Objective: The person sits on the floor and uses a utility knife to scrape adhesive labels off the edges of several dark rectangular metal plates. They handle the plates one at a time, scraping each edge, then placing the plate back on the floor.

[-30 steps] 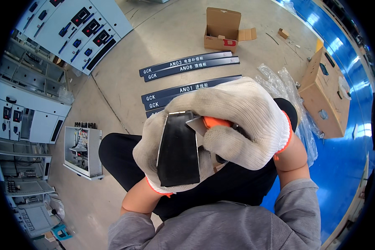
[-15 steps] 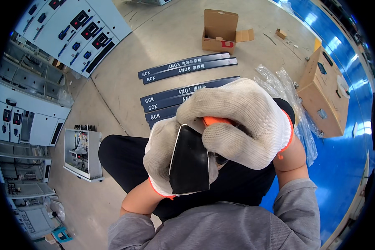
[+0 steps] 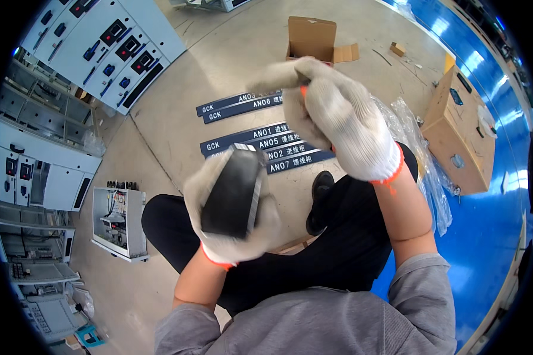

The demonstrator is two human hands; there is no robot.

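My left hand, in a white knit glove, is closed round a black strip with silvery edges, tilted so that one end faces up near me. My gloved right hand is raised farther forward and to the right, apart from the strip. Its fingers are closed on something orange, mostly hidden by the glove and smeared by motion. Beneath and beyond both hands, several dark blue label strips with white lettering lie in two groups on the floor. My right hand covers part of them.
An opened cardboard box stands at the far side. Clear plastic wrap and a large brown box lie to the right, by blue flooring. Grey electrical cabinets and a small open metal unit stand at the left.
My right hand has pulled away from the strip, up and forward, with the orange thing in it. My left hand has shifted left with the strip, uncovering more label strips.
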